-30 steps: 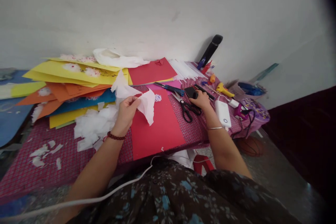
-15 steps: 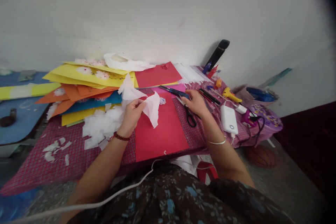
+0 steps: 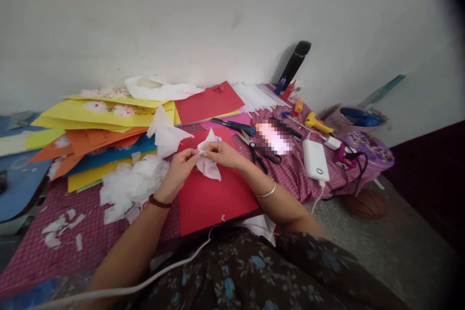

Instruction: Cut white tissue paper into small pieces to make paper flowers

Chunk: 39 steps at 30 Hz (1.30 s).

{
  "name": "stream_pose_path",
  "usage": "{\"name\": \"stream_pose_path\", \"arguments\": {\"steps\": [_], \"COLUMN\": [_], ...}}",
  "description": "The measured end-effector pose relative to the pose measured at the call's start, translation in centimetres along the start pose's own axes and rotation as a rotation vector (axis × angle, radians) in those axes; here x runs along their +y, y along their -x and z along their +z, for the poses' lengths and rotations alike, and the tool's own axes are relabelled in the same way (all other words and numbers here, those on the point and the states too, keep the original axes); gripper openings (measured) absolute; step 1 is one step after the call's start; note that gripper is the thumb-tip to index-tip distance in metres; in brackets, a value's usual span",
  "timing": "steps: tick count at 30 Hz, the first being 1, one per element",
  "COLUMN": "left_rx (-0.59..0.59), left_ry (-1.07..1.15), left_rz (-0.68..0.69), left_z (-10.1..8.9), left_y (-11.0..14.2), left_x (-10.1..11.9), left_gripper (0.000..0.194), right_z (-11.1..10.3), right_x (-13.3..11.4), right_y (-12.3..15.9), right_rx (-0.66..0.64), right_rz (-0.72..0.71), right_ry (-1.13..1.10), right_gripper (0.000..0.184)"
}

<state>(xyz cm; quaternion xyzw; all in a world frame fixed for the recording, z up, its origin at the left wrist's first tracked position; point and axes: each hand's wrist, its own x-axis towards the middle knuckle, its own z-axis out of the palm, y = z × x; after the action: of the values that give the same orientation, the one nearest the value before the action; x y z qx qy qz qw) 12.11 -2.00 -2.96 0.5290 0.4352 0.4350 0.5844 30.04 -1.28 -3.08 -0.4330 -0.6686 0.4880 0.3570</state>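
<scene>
Above a red sheet of paper (image 3: 218, 203), my left hand (image 3: 178, 170) pinches a piece of white tissue paper (image 3: 209, 168). My right hand (image 3: 223, 154) is on the same tissue, thumb and fingers closed on its near edge, and the fingertips of both hands meet there. Part of the tissue is hidden behind the fingers. A small purple-spotted white piece (image 3: 217, 138) lies on the red sheet just behind my right hand. Left of my left hand is a heap of white tissue pieces (image 3: 132, 181), and a larger torn piece (image 3: 165, 133) lies behind it.
Scissors (image 3: 258, 155), a blue cutter knife (image 3: 236, 126) and a lit phone (image 3: 274, 138), its screen blurred, lie to the right. Beyond them are a white power bank (image 3: 315, 159) and a yellow glue gun (image 3: 317, 122). Coloured sheets (image 3: 94, 116) are stacked at left.
My right hand has left the phone on the right and come over to the tissue paper, joining my left hand. The phone's screen, dark before, is now lit.
</scene>
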Motion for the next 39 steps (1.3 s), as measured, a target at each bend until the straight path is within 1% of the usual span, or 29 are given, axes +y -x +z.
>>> {"name": "stream_pose_path", "arguments": {"steps": [3,5,10,12,14,16,19,22,24,30,33,39], "left_rx": [0.038,0.052,0.015,0.002,0.012,0.038,0.087,0.129,0.146,0.101,0.094,0.095], "left_ry": [0.010,0.004,-0.074,-0.098,-0.109,-0.086,0.011,0.086,0.083,-0.037,-0.019,0.027], "left_rz": [-0.022,-0.021,0.013,0.023,0.035,0.050,0.073,0.047,0.027,0.087,0.077,0.079], "left_z": [0.0,0.0,-0.2,-0.2,-0.2,-0.2,-0.1,0.0,-0.1,-0.1,-0.1,0.0], "left_y": [-0.1,-0.2,-0.4,-0.4,-0.3,-0.2,0.0,0.1,0.1,0.3,0.2,0.1], "left_x": [-0.2,-0.3,-0.7,-0.8,-0.8,-0.8,-0.5,0.0,0.3,0.5,0.3,0.4], "left_gripper": [0.028,0.030,0.029,0.028,0.027,0.026,0.024,0.030,0.033,0.022,0.021,0.020], "right_z": [0.4,0.6,0.9,1.0,1.0,1.0,0.9,0.8,0.8,0.9,1.0,0.8], "right_x": [0.2,0.0,-0.6,-0.8,-0.9,-1.0,-1.0,-1.1,-1.2,-1.6,-1.5,-0.6], "right_y": [0.2,0.3,0.7,0.8,0.8,0.9,0.8,0.8,0.8,1.1,1.2,0.9], "right_rx": [0.049,0.061,0.036,0.021,0.005,0.009,0.042,0.067,0.075,0.071,0.065,0.093], "right_rz": [0.022,0.002,-0.022,-0.014,-0.004,-0.003,-0.013,0.003,0.006,-0.020,-0.023,0.004], "right_ry": [0.012,0.045,0.110,0.090,0.043,-0.011,-0.082,-0.103,-0.082,0.011,0.051,0.041], "right_gripper": [0.033,0.029,0.027,0.026,0.024,0.023,0.022,0.020,0.019,0.020,0.020,0.019]}}
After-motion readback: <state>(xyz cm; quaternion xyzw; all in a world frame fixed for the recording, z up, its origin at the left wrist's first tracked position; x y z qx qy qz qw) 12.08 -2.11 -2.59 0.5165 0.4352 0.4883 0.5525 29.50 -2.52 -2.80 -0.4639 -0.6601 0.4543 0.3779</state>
